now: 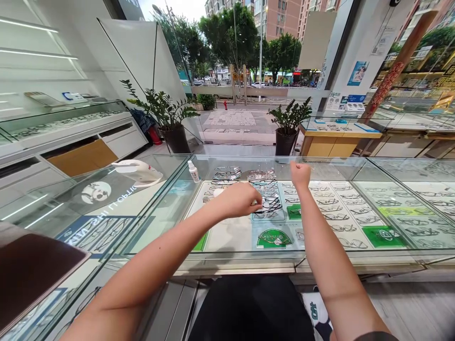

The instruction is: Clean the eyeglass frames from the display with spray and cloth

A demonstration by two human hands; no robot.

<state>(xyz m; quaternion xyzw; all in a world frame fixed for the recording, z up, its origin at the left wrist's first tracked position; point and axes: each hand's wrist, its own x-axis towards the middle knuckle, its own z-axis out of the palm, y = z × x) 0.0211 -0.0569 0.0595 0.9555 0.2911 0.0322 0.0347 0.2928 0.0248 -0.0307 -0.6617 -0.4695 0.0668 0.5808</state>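
Note:
My left hand [243,199] is closed above the glass display counter [227,253], with dark-framed glasses [270,205] at its fingertips. To its right, my right hand [301,175] is raised in a fist near the counter's far edge; what it holds, if anything, is hidden. Beyond my left hand, several folded glasses [227,173] lie in a group, with more glasses [261,175] beside them. A small white spray bottle [194,171] stands upright left of these groups.
A white device [138,171] sits on the counter at the left. A dark brown flat object [35,274] covers the near left corner. Rows of glasses [337,216] fill the display at the right. Two potted plants [177,137] stand past the counter, before a glass front.

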